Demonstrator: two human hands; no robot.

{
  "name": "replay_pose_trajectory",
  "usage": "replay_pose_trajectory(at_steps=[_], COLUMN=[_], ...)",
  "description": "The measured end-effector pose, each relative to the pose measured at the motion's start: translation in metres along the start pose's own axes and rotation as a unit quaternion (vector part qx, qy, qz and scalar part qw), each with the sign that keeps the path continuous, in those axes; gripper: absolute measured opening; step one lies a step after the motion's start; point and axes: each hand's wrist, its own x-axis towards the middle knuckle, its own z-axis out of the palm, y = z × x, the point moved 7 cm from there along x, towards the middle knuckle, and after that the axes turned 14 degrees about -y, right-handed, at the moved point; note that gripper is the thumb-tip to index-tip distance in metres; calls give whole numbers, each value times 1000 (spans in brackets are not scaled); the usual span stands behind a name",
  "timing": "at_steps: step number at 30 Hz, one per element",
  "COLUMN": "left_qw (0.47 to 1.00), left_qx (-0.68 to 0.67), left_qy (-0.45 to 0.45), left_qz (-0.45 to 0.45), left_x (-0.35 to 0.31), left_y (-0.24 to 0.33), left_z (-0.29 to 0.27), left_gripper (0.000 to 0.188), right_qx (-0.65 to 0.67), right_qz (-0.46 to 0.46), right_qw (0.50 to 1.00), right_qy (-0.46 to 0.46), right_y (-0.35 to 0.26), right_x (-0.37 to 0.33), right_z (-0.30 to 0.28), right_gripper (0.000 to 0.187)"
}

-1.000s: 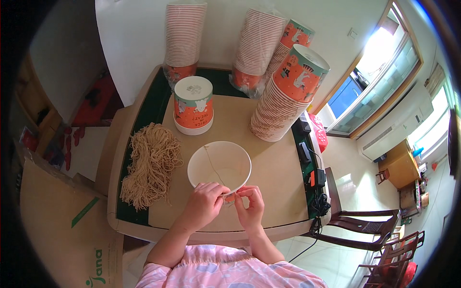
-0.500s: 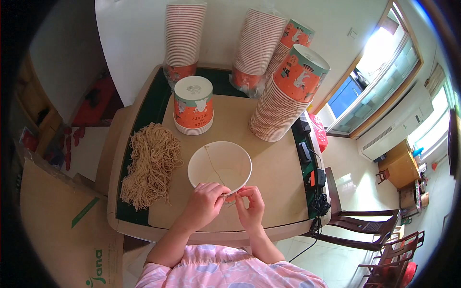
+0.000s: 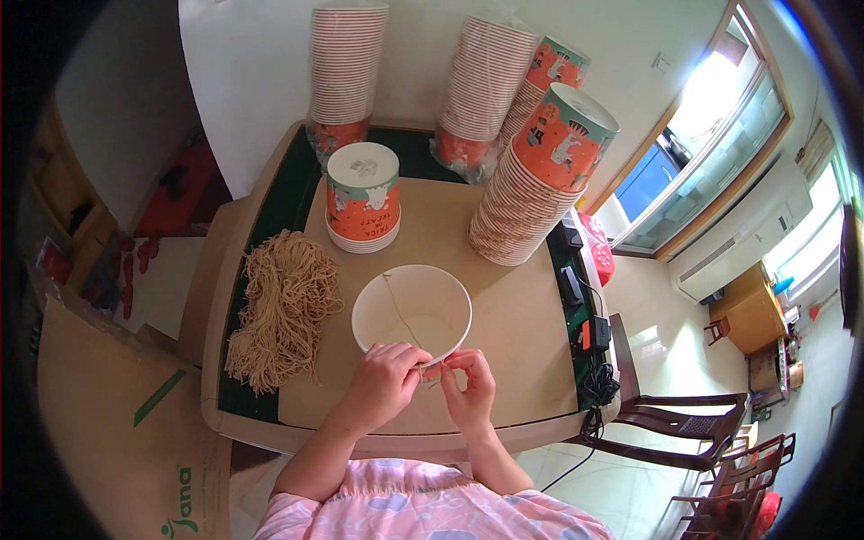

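Observation:
An open paper bucket (image 3: 378, 331), white inside, stands upright near the front of the table. A thin tan string (image 3: 402, 313) runs from its far wall across the inside to the near rim. My left hand (image 3: 387, 378) is closed at the near rim, pinching the string. Just to its right, my right hand (image 3: 470, 382) pinches the string's end below the rim, fingertips close to the left ones. The string's exact course between the fingers is partly hidden. A heap of tan strings (image 3: 286, 306) lies to the left of the bucket.
A short stack of upturned orange buckets (image 3: 363, 202) stands behind the heap. Tall bucket stacks rise at the back: a bagged one (image 3: 346, 72), another bagged one (image 3: 481, 81), and a leaning stack (image 3: 531, 193). Black adapters and cables (image 3: 596, 335) line the right edge. A cardboard box (image 3: 126, 405) stands left.
Almost nothing differs. Both hands stay at the near rim with the string, and the bucket keeps its place.

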Motion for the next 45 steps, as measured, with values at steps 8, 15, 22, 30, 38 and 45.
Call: replay_pose_trajectory(at_steps=[8,15,22,30,38,45], left_qw=[1000,1000,1000,996,991,999], left_qx=[14,-1,7,38,43,37], left_qy=[-26,-9,-16,-73,-126,-34], left_qz=[-10,-5,0,19,-4,21], left_x=[-1,-1,-2,-4,-7,-1], left_y=[0,-1,-1,-1,-1,2], left_z=[2,1,4,18,27,-1], left_gripper=[14,14,16,16,15,13], right_qx=[-1,-2,-18,226,328,274], right_qz=[4,-1,-1,59,129,134], right_qw=[1000,1000,1000,972,936,952], right_qy=[2,10,21,27,13,-6], right_y=[-1,-2,-3,28,46,40], right_x=[0,0,-1,-18,-30,-28], right_z=[0,0,-1,1,6,9], right_gripper=[13,13,14,15,14,11])
